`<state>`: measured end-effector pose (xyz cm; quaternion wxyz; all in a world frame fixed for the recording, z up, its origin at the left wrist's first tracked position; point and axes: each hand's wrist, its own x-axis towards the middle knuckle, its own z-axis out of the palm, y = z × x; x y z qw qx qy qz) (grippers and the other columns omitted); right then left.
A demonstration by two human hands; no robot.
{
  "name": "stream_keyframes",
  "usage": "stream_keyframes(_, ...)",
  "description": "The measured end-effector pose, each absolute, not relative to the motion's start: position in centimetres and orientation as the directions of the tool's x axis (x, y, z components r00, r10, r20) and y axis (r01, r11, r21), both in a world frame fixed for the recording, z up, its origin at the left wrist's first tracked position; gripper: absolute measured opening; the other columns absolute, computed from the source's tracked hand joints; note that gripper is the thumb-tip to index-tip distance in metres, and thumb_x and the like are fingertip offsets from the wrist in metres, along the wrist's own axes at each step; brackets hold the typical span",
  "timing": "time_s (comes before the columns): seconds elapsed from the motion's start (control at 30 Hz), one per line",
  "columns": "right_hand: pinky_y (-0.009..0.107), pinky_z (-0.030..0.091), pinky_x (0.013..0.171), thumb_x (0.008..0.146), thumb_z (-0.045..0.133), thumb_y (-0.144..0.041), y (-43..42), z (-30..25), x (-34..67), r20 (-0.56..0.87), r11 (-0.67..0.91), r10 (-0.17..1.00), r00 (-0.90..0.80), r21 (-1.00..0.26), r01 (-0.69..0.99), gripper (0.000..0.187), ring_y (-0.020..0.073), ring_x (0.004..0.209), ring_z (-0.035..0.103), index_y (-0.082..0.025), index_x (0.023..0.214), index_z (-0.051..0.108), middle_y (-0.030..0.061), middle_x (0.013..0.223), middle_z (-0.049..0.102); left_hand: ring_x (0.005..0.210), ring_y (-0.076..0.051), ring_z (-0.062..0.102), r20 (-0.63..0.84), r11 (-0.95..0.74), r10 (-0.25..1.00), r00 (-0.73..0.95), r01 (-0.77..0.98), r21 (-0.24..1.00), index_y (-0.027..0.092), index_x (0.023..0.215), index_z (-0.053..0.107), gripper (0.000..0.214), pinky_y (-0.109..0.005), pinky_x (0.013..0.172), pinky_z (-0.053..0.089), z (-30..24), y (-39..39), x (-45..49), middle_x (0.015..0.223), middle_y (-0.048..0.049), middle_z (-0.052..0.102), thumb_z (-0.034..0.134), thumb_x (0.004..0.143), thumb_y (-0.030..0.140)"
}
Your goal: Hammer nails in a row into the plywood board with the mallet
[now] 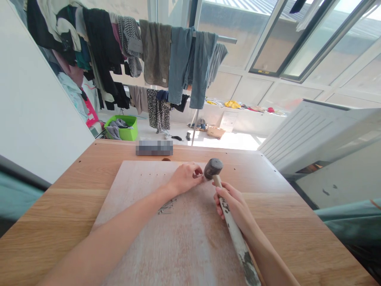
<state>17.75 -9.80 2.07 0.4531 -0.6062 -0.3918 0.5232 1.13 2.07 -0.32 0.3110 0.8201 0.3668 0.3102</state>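
Note:
A pale wooden board [178,238] lies flat on a wooden table [59,206]. My right hand [233,206] is wrapped round the worn wooden handle of a rubber mallet [213,168], whose dark head hangs just above the board's far edge. My left hand [186,176] rests on the board right beside the mallet head, its fingers pinched together on something too small to make out. A row of small holes runs along the board's far left edge.
Beyond the table stands a clothes rack [166,59] hung with garments. A green laundry basket [123,127] sits on the floor. A white slatted panel [297,135] leans at the right. Large windows [312,39] fill the far wall.

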Motion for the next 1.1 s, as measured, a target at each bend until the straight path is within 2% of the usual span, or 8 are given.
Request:
stream_keyframes(0.2,0.024,0.043,0.030,0.080,0.066,-0.051,-9.8,2.2,17.9,-0.197,-0.228,0.961,0.195,-0.962,0.152,0.040,0.0117,0.038,0.053,-0.021,0.104,0.053,-0.0061,0.070,0.059,0.067,-0.014,0.060,0.268,-0.496,0.815,0.513,0.381,0.780,0.015,0.089,0.070,0.020,-0.026,0.065,0.047,0.0,2.2,1.0,0.082,-0.0029,0.067,0.069,0.083,0.035)
stream_keyframes(0.33,0.026,0.044,0.029,0.079,0.065,-0.052,-9.7,2.2,17.6,-0.182,-0.221,0.961,0.206,-0.957,0.187,0.042,0.0133,0.037,0.053,-0.021,0.106,0.052,-0.0072,0.065,0.057,0.065,-0.014,0.058,0.174,-0.473,0.787,0.592,0.398,0.786,0.016,0.087,0.068,0.013,-0.024,0.061,0.045,2.2,2.4,-0.9,0.074,-0.0002,0.064,0.062,0.083,0.027)
stream_keyframes(0.47,0.026,0.045,0.030,0.078,0.066,-0.052,-9.7,2.3,17.6,-0.180,-0.218,0.962,0.203,-0.958,0.184,0.043,0.0135,0.038,0.053,-0.021,0.106,0.054,-0.0077,0.063,0.057,0.054,-0.012,0.049,-0.048,-0.610,0.613,0.789,0.511,0.605,0.020,0.068,0.063,0.004,-0.024,0.049,0.032,5.8,1.4,-4.8,0.063,0.0030,0.059,0.064,0.068,0.016)
stream_keyframes(0.57,0.025,0.045,0.030,0.078,0.067,-0.052,-9.7,2.3,17.5,-0.185,-0.221,0.961,0.204,-0.959,0.174,0.043,0.0125,0.037,0.053,-0.021,0.104,0.055,-0.0079,0.062,0.056,0.046,-0.012,0.040,-0.186,-0.600,0.664,0.724,0.665,0.445,0.021,0.058,0.058,0.009,-0.027,0.046,0.024,7.6,0.1,-7.1,0.056,0.0030,0.055,0.065,0.061,0.017)
stream_keyframes(0.63,0.025,0.044,0.030,0.077,0.067,-0.053,-9.7,2.3,17.5,-0.185,-0.223,0.961,0.207,-0.958,0.178,0.044,0.0123,0.037,0.052,-0.021,0.105,0.054,-0.0081,0.062,0.056,0.044,-0.011,0.037,-0.203,-0.581,0.685,0.700,0.693,0.428,0.021,0.054,0.055,0.013,-0.027,0.046,0.024,7.8,-0.7,-7.7,0.052,0.0034,0.052,0.066,0.059,0.017)
stream_keyframes(0.77,0.026,0.045,0.029,0.077,0.067,-0.054,-9.7,2.2,17.5,-0.182,-0.224,0.959,0.217,-0.956,0.189,0.045,0.0127,0.037,0.052,-0.021,0.106,0.054,-0.0078,0.062,0.056,0.040,-0.010,0.033,-0.222,-0.585,0.646,0.731,0.660,0.472,0.020,0.044,0.045,0.023,-0.028,0.047,0.025,6.8,-1.9,-7.0,0.045,0.0051,0.044,0.063,0.055,0.010)
stream_keyframes(0.97,0.025,0.044,0.029,0.079,0.065,-0.053,-9.7,2.2,17.5,-0.180,-0.223,0.960,0.212,-0.955,0.197,0.044,0.0127,0.037,0.052,-0.021,0.106,0.053,-0.0076,0.062,0.056,0.040,-0.010,0.025,-0.153,-0.667,0.602,0.783,0.599,0.442,0.019,0.040,0.025,0.043,-0.030,0.049,0.027,6.4,-3.2,-4.8,0.040,0.0064,0.023,0.062,0.054,0.004)
stream_keyframes(1.1,0.026,0.045,0.030,0.079,0.064,-0.052,-9.7,2.3,17.4,-0.177,-0.221,0.961,0.213,-0.953,0.205,0.044,0.0130,0.037,0.052,-0.021,0.107,0.052,-0.0079,0.062,0.056,0.041,-0.010,0.023,-0.170,-0.708,0.561,0.810,0.576,0.407,0.019,0.042,0.023,0.044,-0.030,0.048,0.024,6.9,-3.5,-4.1,0.041,0.0056,0.023,0.062,0.056,0.005)
